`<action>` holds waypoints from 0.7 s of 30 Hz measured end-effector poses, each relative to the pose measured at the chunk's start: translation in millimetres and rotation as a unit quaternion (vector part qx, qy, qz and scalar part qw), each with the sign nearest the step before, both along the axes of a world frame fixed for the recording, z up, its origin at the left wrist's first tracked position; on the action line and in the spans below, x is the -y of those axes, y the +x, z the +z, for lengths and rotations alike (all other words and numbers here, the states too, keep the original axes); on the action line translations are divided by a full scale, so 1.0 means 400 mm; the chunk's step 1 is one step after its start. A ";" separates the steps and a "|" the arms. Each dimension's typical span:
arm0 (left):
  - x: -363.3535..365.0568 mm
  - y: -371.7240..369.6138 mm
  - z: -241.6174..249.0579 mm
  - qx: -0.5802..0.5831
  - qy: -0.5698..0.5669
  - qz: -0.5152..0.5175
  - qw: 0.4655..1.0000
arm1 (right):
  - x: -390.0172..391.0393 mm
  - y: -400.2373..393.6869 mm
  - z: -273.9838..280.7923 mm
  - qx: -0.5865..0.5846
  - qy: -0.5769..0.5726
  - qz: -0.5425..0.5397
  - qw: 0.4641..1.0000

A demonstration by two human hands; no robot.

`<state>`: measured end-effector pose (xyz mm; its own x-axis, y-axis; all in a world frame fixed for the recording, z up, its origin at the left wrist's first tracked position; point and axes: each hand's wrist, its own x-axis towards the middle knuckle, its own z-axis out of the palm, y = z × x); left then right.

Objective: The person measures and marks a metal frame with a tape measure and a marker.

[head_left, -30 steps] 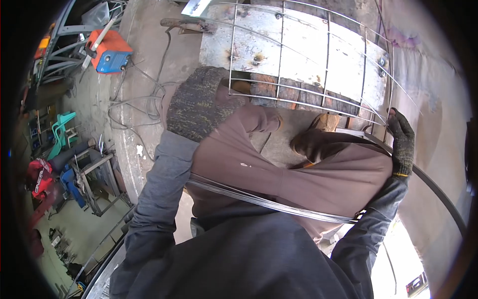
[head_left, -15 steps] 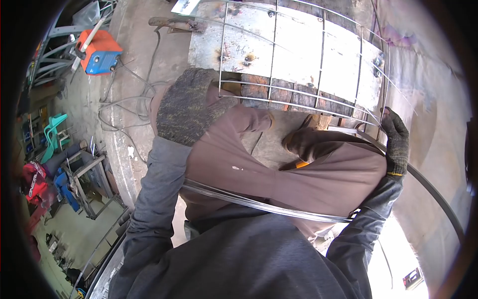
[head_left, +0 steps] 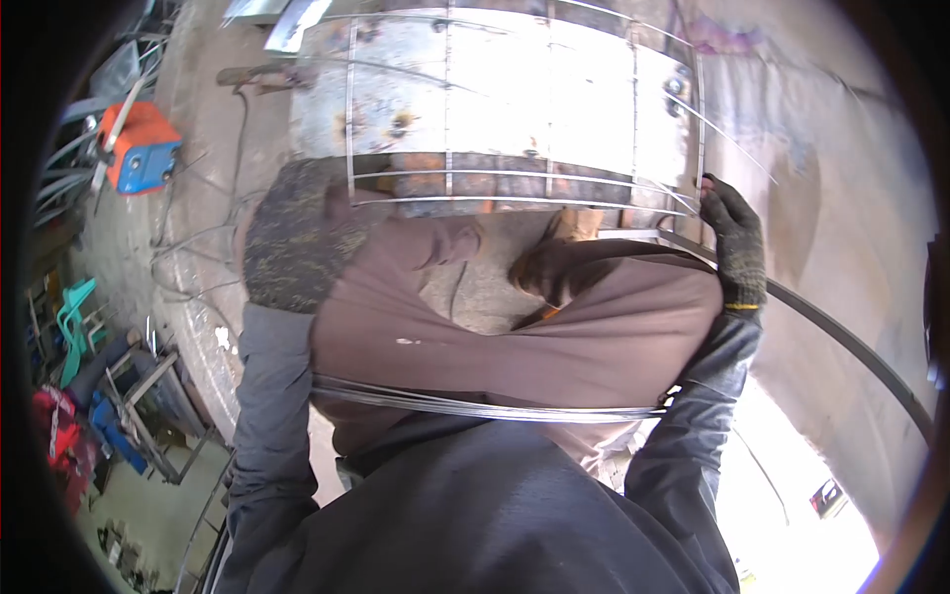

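A thin-rod wire grid spans the metal plate, which rests over dark, worn blocks. At the grid's near left corner is my left hand, in a dark speckled knit glove. It is closed round the rod there, though most of its fingers are hidden. My right hand, gloved with bare fingertips showing, pinches the near right corner. Several thin metal rods lie across my lap. Dark scorch marks show on the plate's left part.
An orange and blue machine stands on the floor at left, with cables trailing nearby. A brown handle-like piece lies left of the plate. A dark flat bar curves away at right. Chairs and metal frames crowd the lower left.
The whole view has swung, so everything appears further left. Both hands stay at the grid's corners, and the grid keeps about the same place over the plate.
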<state>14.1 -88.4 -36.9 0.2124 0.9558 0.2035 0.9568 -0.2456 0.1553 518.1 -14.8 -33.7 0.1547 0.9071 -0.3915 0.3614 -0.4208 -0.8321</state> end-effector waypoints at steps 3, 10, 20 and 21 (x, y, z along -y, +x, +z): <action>-0.014 0.011 0.029 0.030 -0.102 0.044 0.993 | 0.002 -0.009 0.006 0.011 0.011 -0.002 1.000; -0.031 0.059 0.075 0.067 -0.083 0.050 0.993 | 0.001 -0.013 0.015 0.014 0.013 -0.005 1.000; -0.024 0.040 0.059 0.030 -0.062 0.026 0.997 | 0.000 -0.007 0.011 0.055 0.027 0.023 0.998; -0.026 0.048 0.065 0.033 -0.083 0.040 0.995 | -0.001 -0.003 0.008 0.056 0.026 0.021 0.998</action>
